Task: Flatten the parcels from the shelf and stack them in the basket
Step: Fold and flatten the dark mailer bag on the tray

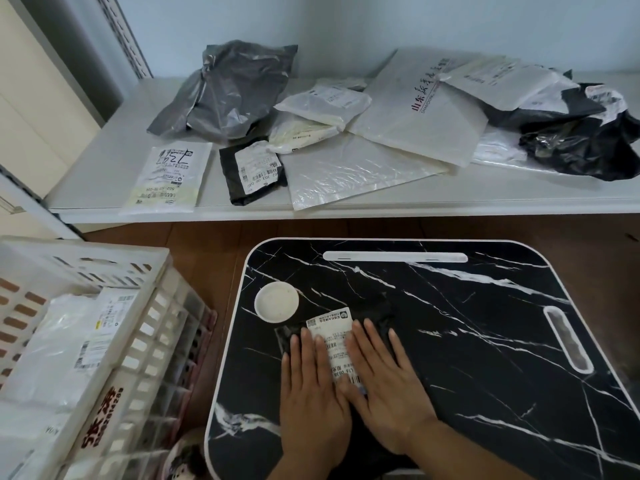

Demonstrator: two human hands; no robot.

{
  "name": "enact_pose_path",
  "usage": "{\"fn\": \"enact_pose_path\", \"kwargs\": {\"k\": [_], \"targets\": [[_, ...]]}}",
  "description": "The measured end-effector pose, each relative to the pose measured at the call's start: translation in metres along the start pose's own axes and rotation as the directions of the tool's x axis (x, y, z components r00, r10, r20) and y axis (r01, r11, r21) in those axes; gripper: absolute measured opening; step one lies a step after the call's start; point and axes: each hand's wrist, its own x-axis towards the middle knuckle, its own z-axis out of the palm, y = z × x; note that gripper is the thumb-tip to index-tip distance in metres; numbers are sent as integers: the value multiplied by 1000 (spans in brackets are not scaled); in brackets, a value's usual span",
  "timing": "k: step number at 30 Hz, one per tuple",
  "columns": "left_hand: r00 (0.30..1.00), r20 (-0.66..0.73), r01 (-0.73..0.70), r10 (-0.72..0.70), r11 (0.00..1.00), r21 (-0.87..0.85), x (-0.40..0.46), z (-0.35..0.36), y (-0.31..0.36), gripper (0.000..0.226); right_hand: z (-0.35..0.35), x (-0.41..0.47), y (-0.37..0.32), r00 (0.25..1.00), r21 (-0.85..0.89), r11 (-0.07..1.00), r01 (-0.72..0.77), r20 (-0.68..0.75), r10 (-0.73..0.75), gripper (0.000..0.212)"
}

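A small black parcel (375, 311) with a white shipping label lies on the black marble-patterned lap table (485, 341). My left hand (310, 393) and my right hand (384, 386) press flat on it side by side, fingers straight. The white slatted basket (138, 341) stands at the lower left and holds several flat white parcels (65, 344). On the white shelf (485, 199) behind the table lie several parcels: a grey bag (228, 91), a small black one (251, 171), a small white one (168, 178), and large white mailers (415, 112).
A round white dish (276, 301) sits on the table just left of the pressed parcel. Crumpled black bags (581, 143) lie at the shelf's right end. Brown wooden floor (194, 244) shows between shelf, basket and table.
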Motion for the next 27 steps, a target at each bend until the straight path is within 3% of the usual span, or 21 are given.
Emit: {"fn": "enact_pose_path", "kwargs": {"k": [11,20,27], "targets": [[995,78,52,-60,993,104,3,-2,0,59,-1,-2,-1,995,12,997,-74,70,73,58],[981,153,98,-123,983,158,4,-4,0,60,-4,3,1,971,71,991,-112,221,93,58],[978,167,97,-128,979,181,5,-6,0,54,-21,8,3,943,187,980,-73,331,7,82]]}}
